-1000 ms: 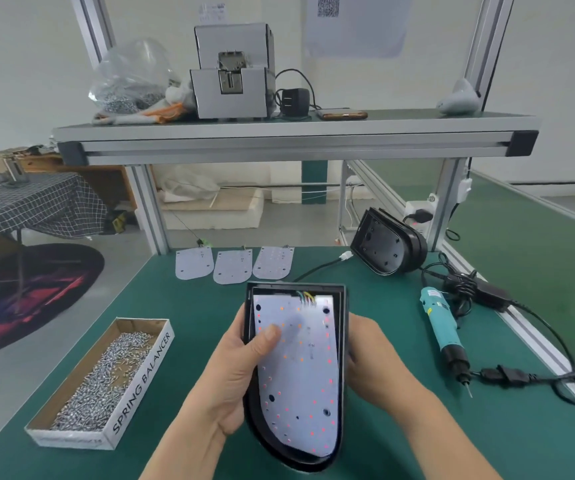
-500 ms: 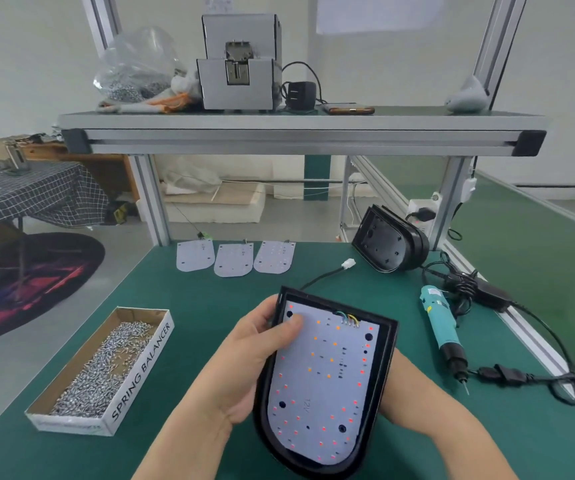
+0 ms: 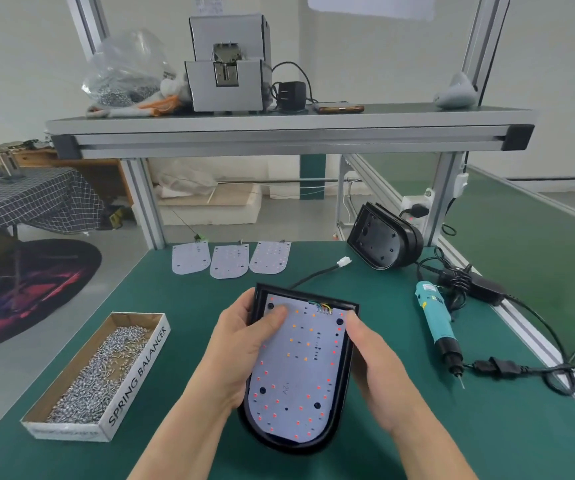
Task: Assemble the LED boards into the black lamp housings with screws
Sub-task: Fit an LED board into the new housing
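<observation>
Between the two hands, the lamp housing [image 3: 291, 445] is held low over the green table [image 3: 182, 306], open face up, with its flat end pointed away and its rounded end nearest the body. Whether it rests on the table cannot be told. A second ago it was raised steeply toward the camera, with the right hand hidden behind it. Since then it has been laid back flatter, and the right hand [image 3: 376, 358] has been brought round to clamp the right rim. The left hand [image 3: 241, 351] is curled round the left rim, its thumb pressed on the upper-left corner of the LED board [image 3: 296, 368]. The board thus appears seated, and screwing is judged to be the next step. The screwdriver [image 3: 438, 323] lies untouched to the right of the right hand, and the box of screws [image 3: 137, 375] to the left of the left hand. The board is seen as a pale sheet dotted with red and orange points, filling the black housing. Coloured wires are joined at its far edge, and four dark holes near its corners look unfilled.
</observation>
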### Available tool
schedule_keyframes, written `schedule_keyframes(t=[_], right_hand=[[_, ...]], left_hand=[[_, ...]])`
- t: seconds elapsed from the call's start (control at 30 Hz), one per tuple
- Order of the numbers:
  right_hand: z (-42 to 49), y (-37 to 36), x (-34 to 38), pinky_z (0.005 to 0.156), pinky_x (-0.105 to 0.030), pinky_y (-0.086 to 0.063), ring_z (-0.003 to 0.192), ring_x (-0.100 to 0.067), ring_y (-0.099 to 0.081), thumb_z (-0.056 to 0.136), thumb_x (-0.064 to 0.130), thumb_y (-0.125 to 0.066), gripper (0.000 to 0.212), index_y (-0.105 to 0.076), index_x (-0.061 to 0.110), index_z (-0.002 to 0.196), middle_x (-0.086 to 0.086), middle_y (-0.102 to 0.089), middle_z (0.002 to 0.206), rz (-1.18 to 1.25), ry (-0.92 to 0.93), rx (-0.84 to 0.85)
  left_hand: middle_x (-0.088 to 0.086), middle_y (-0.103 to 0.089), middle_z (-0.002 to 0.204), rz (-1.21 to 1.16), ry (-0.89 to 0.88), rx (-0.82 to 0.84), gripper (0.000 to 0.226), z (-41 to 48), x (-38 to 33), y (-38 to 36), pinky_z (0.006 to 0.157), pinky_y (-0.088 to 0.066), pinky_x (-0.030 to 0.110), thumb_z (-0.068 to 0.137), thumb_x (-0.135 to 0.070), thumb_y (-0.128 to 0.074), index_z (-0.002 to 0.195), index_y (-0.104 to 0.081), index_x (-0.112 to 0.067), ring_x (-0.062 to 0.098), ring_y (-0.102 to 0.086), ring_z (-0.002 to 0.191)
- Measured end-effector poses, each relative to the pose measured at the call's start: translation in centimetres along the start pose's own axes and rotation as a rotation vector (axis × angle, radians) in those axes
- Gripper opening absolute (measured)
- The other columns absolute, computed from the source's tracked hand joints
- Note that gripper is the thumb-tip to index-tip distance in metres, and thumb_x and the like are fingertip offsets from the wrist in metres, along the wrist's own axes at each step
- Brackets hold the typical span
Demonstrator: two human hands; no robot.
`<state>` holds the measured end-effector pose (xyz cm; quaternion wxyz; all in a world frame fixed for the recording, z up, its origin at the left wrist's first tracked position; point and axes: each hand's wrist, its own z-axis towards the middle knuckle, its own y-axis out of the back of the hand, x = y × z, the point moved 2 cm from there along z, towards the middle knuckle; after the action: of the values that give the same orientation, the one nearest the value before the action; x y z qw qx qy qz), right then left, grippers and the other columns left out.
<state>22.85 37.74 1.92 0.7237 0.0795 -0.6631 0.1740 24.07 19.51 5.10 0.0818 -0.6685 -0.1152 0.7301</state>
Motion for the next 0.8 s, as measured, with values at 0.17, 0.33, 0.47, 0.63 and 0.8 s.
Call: schedule_keyframes(t=[0.17,0.33,0.47,0.63,0.8], right_hand=[[0.1,-1.1,0.5,0.088,-0.041,-0.058,0.097,-0.025,-0.072,0.089,0.043,-0.060,0.031,-0.072,0.016,0.099,-0.001,-0.077,0.099,-0.176,0.122,-0.201],[-0.2,-1.4,0.6,0.074,-0.042,-0.053,0.072,-0.020,-0.059,0.090,0.048,-0.056,0.032,-0.063,0.017,0.085,-0.004,-0.065,0.076,-0.271,0.172,-0.247],[-0.2,-1.4,0.6,0.077,-0.032,-0.053,0.080,-0.013,-0.062,0.093,0.050,-0.052,0.035,-0.064,0.017,0.089,-0.005,-0.069,0.086,-0.218,0.157,-0.191],[-0.1,-1.7,0.5,0.070,-0.029,-0.049,0.073,-0.011,-0.056,0.092,0.055,-0.054,0.026,-0.062,0.031,0.085,0.009,-0.062,0.077,-0.224,0.196,-0.150],[0.3,0.4,0.9,0.097,-0.030,-0.049,0.116,-0.017,-0.060,0.092,0.051,-0.064,0.061,-0.044,0.027,0.144,0.006,-0.067,0.125,-0.101,0.005,0.349]], left_hand=[[0.005,-0.073,0.092,0.079,-0.111,0.043,0.011,0.1,-0.1,-0.3,0.072,-0.058,0.027,0.081,-0.019,-0.073,0.091,-0.070,-0.019,0.018,-0.070,0.082],[-0.002,-0.060,0.076,0.183,-0.122,0.066,0.024,0.6,-0.6,0.4,0.065,-0.053,0.022,0.071,-0.029,-0.082,0.086,-0.064,-0.024,0.013,-0.057,0.070],[0.004,-0.064,0.079,0.125,-0.135,0.058,0.033,0.4,-0.3,0.4,0.066,-0.057,0.028,0.065,-0.033,-0.084,0.086,-0.064,-0.018,0.018,-0.063,0.071],[0.001,-0.061,0.076,0.112,-0.122,0.077,0.033,0.5,0.2,1.2,0.065,-0.055,0.024,0.064,-0.035,-0.086,0.085,-0.065,-0.022,0.015,-0.059,0.070],[0.002,-0.056,0.081,-0.027,-0.017,0.222,0.044,1.3,0.1,3.2,0.071,-0.045,0.032,0.063,-0.040,-0.094,0.089,-0.063,-0.021,0.020,-0.055,0.078]])
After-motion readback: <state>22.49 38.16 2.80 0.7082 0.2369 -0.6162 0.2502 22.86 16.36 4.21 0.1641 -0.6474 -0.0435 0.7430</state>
